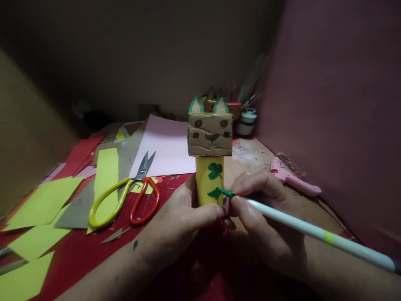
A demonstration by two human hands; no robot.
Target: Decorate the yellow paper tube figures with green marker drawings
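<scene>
two grips: left hand (181, 217) clamped on upright yellow paper tube with cardboard cat head (209, 179); right hand (260, 217) pinching white green-tipped brush (313, 230), shaft running to 4 o'clock.

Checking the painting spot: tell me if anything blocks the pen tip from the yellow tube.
Nothing visible does. The pen in the right hand has its green tip on the yellow tube, at the lower leaf. The left hand grips the tube just below.
</scene>
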